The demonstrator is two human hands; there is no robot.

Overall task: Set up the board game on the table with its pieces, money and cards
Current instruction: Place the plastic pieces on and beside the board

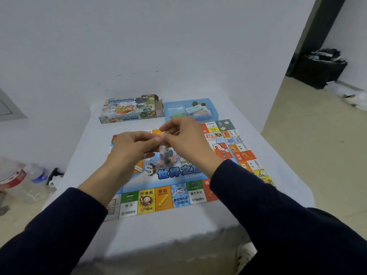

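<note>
We hold a small clear bag of game pieces above the middle of the game board — our left hand and right hand both pinch its top, fingers curled. The board lies flat on the white tabletop. Behind it sit the game box and, just beside that, a blue tray — holding money and cards.
</note>
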